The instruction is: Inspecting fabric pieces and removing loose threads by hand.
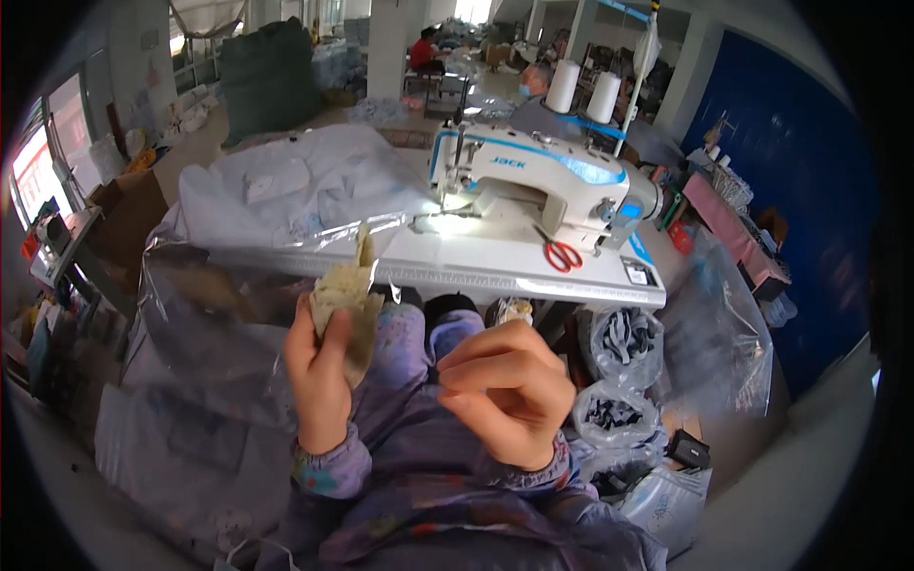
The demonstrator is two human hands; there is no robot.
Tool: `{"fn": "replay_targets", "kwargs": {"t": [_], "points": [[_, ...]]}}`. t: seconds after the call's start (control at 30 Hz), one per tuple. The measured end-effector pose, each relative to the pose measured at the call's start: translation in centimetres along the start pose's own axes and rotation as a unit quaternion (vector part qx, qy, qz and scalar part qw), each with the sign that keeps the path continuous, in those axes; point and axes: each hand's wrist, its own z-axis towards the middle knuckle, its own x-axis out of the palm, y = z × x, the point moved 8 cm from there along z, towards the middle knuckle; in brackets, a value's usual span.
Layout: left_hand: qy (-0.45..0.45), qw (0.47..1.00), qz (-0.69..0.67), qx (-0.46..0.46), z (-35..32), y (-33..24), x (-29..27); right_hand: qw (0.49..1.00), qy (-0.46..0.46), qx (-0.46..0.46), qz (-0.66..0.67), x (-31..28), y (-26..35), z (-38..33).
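The left hand (319, 366) pinches a beige fabric piece (347, 297) by its lower end, held up before the sewing machine (533, 186); it looks light and floppy, while the right hand (505, 390) curls loosely, empty.

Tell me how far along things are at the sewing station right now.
Done: nothing visibly sewn. The sewing machine has nothing under its needle, scissors lie idle, and white fabric is piled beside it. In hand: left hand holds a crumpled beige piece; right hand is curled, contents unclear.
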Motion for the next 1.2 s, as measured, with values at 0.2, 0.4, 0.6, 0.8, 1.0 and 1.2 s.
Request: {"fn": "replay_targets", "kwargs": {"t": [0.2,0.4,0.6,0.8,1.0,1.2], "points": [[-0.012,0.997,-0.071,-0.041,0.7,1.2,-0.3,0.989,-0.003,0.146,0.022,0.2,-5.4,-1.3],[0.038,0.995,-0.088,-0.037,0.3,0.3,0.9,0.958,0.037,0.282,0.031,1.3,-10.4,-3.9],[0.061,0.993,-0.090,-0.050,0.4,0.8,1.3,0.935,0.061,0.347,0.045,2.4,-12.9,-5.3],[0.061,0.991,-0.103,-0.063,0.6,1.1,1.5,0.926,0.067,0.362,0.088,2.6,-13.0,-5.3],[0.071,0.951,-0.268,-0.140,0.6,2.9,0.7,0.935,0.011,0.339,0.098,1.2,-14.3,-5.3],[0.064,0.933,-0.317,-0.157,0.6,4.0,0.4,0.937,0.011,0.342,0.077,1.5,-14.7,-5.8]]}}
